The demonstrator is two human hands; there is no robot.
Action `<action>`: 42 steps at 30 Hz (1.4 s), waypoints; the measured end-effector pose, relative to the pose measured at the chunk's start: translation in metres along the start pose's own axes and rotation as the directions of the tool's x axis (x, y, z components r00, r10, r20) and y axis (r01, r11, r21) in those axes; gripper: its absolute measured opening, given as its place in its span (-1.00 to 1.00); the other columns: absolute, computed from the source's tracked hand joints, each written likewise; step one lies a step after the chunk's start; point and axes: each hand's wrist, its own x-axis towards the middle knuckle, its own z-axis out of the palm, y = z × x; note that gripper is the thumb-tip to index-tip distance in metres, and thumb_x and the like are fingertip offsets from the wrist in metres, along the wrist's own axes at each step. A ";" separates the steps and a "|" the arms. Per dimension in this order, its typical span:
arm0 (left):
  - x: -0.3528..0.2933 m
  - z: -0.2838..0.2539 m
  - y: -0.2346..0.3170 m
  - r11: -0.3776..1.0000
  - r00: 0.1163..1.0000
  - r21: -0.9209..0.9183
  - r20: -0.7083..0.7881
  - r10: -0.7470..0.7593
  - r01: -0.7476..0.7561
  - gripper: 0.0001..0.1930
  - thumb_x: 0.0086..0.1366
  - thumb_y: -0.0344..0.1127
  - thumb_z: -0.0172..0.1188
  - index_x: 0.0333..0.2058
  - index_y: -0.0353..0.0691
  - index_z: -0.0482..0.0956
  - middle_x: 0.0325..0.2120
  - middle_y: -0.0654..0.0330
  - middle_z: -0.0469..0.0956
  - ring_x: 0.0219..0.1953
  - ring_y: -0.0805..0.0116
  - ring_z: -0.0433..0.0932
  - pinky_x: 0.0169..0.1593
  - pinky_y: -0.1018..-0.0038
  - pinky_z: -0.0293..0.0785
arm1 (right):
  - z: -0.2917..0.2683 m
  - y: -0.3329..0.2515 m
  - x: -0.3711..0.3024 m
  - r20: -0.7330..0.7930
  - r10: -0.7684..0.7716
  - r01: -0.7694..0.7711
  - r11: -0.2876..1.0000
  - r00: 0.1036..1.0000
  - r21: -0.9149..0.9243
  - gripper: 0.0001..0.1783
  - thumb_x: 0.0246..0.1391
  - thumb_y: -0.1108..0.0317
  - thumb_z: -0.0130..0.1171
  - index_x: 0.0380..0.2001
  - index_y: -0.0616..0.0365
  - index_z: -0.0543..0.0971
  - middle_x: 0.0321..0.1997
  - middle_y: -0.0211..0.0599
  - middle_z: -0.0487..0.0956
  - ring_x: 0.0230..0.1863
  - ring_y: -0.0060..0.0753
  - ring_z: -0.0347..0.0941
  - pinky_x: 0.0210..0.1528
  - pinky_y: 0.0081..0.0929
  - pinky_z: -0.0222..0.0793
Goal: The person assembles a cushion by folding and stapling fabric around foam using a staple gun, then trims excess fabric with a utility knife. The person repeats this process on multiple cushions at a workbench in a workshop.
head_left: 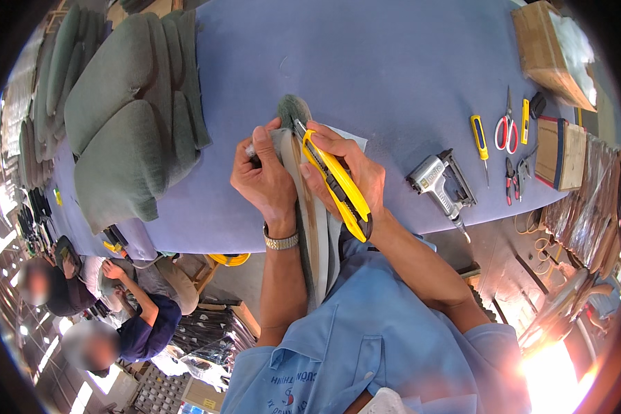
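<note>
Right hand [355, 169] grips a yellow utility knife [341, 190], fingers wrapped along the body, metal tip pointing up and away at the far end of a long green-grey padded piece [295, 109]. Tip is at the fabric; can't tell whether it touches or cuts. Left hand [265, 172] is closed on the piece's left side, thumb and fingers pinching near the far end; something small and dark under those fingers, too hidden to identify. Piece stands between both hands, far end over the blue-covered worktop [255, 62], near end running back to the blue shirt [379, 331]. Metal-band watch [281, 241] on left wrist.

Right of the hands, on the worktop: silver staple gun [436, 178], yellow-handled screwdriver [479, 134], scissors [507, 134] with red-and-white handles, a slim yellow cutter [525, 121], red-handled pliers [510, 183]. Beyond these, toward the right edge, an open cardboard box [541, 52] with white stuffing [571, 48]. Far left of worktop: stacked green-grey cushions [121, 162]. Lower left, a co-worker in a dark blue top [148, 331] handles another green-grey piece [117, 276].
</note>
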 end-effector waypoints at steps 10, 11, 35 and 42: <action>-0.003 -0.002 -0.003 1.000 0.996 0.015 0.088 -0.029 0.027 -0.76 0.51 -0.27 0.20 -0.20 -0.37 0.70 -0.28 0.19 0.75 -0.39 0.64 0.52 -0.29 0.62 0.48 | -0.020 0.002 0.014 -0.010 -0.203 0.201 0.975 0.979 -0.097 -0.53 0.08 0.46 0.47 0.07 0.23 0.59 0.19 -0.02 0.64 0.05 -0.24 0.70 0.02 -0.47 0.65; -0.003 -0.003 -0.004 0.999 0.994 0.041 0.109 -0.025 0.021 -0.77 0.50 -0.29 0.21 -0.17 -0.37 0.70 -0.25 0.18 0.75 -0.36 0.62 0.55 -0.26 0.61 0.51 | -0.025 -0.002 0.018 -0.015 -0.223 0.220 0.969 0.975 -0.113 -0.53 0.08 0.45 0.47 0.07 0.23 0.59 0.19 -0.02 0.64 0.05 -0.23 0.69 0.03 -0.45 0.65; 0.002 0.007 0.013 0.959 0.984 0.260 0.164 0.071 -0.113 -0.78 0.41 -0.30 0.31 -0.12 -0.34 0.75 -0.47 0.25 0.68 -0.49 0.67 0.46 -0.43 0.59 0.40 | -0.186 0.076 0.020 -0.129 -0.080 -0.022 0.769 0.988 -0.639 -0.63 0.13 0.40 0.39 0.00 0.15 0.58 0.01 -0.08 0.65 -0.03 0.05 0.62 0.00 -0.20 0.55; 0.001 0.012 0.014 0.929 0.980 0.328 0.157 0.126 -0.172 -0.79 0.41 -0.30 0.30 -0.14 -0.32 0.75 -0.51 0.28 0.66 -0.55 0.70 0.39 -0.51 0.60 0.31 | -0.222 0.094 0.025 -0.171 -0.069 -0.083 0.662 0.983 -0.745 -0.68 0.19 0.41 0.33 0.01 0.11 0.58 0.12 -0.05 0.63 0.07 0.07 0.62 0.07 -0.16 0.56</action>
